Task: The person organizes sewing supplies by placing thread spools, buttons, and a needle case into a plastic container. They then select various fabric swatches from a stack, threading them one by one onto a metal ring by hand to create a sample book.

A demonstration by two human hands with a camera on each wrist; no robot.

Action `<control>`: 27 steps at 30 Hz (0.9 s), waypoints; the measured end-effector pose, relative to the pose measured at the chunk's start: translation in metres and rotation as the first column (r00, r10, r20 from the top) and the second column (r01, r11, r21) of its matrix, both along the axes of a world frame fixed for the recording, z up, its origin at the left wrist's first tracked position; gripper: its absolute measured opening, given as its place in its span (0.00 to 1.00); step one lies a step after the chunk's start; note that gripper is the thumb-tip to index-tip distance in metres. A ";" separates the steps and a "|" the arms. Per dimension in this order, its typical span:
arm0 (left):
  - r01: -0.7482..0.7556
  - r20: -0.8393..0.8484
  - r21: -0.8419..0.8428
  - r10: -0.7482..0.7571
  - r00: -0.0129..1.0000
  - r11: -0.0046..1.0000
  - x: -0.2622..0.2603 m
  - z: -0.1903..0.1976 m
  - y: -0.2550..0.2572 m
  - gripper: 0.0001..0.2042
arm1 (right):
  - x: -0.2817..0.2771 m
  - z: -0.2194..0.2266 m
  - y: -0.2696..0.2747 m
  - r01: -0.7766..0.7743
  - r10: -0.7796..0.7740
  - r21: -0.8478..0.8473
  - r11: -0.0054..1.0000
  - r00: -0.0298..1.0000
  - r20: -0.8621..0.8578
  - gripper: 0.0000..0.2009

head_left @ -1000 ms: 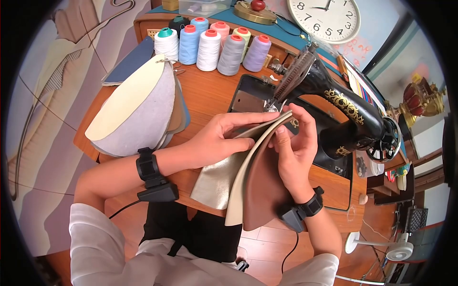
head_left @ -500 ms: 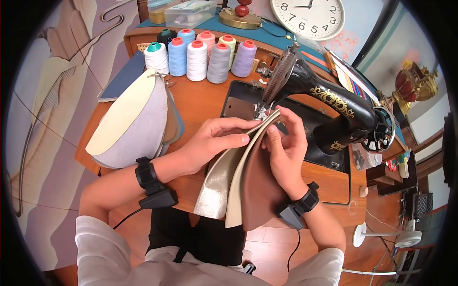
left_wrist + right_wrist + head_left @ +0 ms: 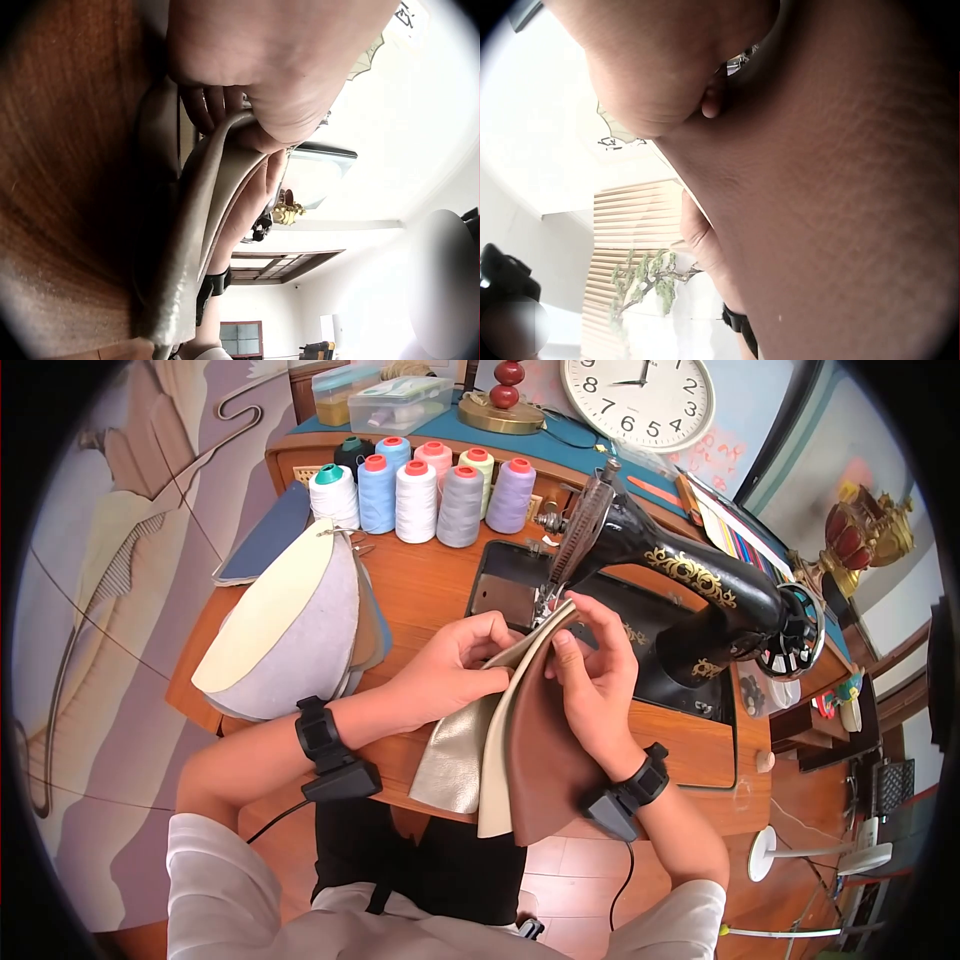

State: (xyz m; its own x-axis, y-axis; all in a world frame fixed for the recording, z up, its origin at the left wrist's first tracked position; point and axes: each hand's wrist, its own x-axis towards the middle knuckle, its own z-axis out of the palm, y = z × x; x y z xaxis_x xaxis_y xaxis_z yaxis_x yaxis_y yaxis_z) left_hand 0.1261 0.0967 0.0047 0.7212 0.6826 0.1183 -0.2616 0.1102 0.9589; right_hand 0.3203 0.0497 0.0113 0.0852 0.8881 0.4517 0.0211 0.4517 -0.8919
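Observation:
Both hands are at a fan of leather pieces in front of the sewing machine [image 3: 690, 565]. My left hand [image 3: 440, 675] grips the shiny pale-gold piece [image 3: 455, 760] near its upper part, fingers curled behind it and thumb in front. My right hand [image 3: 602, 690] pinches the top end of the pieces, with its thumb on the brown piece [image 3: 550, 760]. Between the gold and brown pieces lies a cream piece [image 3: 496, 780]. The lower ends hang apart at the table's front edge. In the right wrist view the brown leather [image 3: 840, 187] shows a grained surface.
Several thread cones [image 3: 416, 500] stand at the back of the wooden table [image 3: 420, 575]. A ring of leather swatches [image 3: 300, 625] lies at the left, by a dark blue flat thing [image 3: 262, 540]. A clock [image 3: 640, 400] and plastic box [image 3: 400, 405] sit behind.
My left fingers, stretched along the top of the pieces before, have curled around the gold piece lower down. My right hand keeps its pinch. The head view has shifted slightly.

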 end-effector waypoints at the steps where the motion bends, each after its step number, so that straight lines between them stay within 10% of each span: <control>1: 0.001 -0.002 0.002 -0.001 1.000 1.000 0.000 -0.001 0.000 0.10 | 0.000 0.000 0.000 -0.007 0.007 0.001 1.000 1.000 -0.010 0.19; 14: -0.078 -0.095 -0.015 0.077 0.993 0.997 0.005 0.004 -0.006 0.11 | 0.001 -0.002 -0.001 0.004 -0.004 -0.055 0.999 1.000 0.005 0.18; 22: -0.155 -0.127 -0.143 0.137 0.982 0.978 -0.014 0.064 -0.039 0.16 | 0.002 -0.004 0.000 0.015 -0.013 -0.035 0.999 0.998 0.063 0.14; 27: -0.222 -0.179 0.061 0.230 0.957 0.973 -0.063 0.103 -0.042 0.12 | -0.001 -0.001 0.000 -0.002 0.003 -0.037 0.999 1.000 0.027 0.10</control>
